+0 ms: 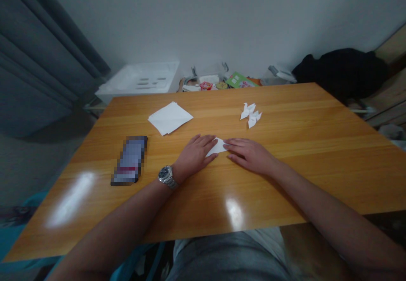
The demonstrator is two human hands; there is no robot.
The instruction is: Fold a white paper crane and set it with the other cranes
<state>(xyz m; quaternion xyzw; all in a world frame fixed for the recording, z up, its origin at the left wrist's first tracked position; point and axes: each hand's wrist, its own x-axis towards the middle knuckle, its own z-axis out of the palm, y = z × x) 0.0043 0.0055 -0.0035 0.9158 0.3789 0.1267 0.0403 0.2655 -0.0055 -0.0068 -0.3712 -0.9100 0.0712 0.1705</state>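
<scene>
A small folded piece of white paper (pixel 217 146) lies on the wooden table between my two hands. My left hand (pixel 194 156) rests flat over the paper's left end, its fingers stretched out and covering that part. From the other side, my right hand (pixel 249 155) lies low on the table with its fingers extended, the fingertips touching the paper's right end. Neither hand grips it. Beyond my right hand stand paper cranes (pixel 250 114), white and close together. A stack of white paper sheets (pixel 170 118) is farther back, beyond my left hand.
A phone (pixel 130 161) with a blurred screen lies left of my left arm. Behind the table's far edge are a white tray (pixel 123 79), a green packet (pixel 240 80), assorted small items and a black cloth (pixel 342 73). A grey curtain (pixel 41 52) hangs at left.
</scene>
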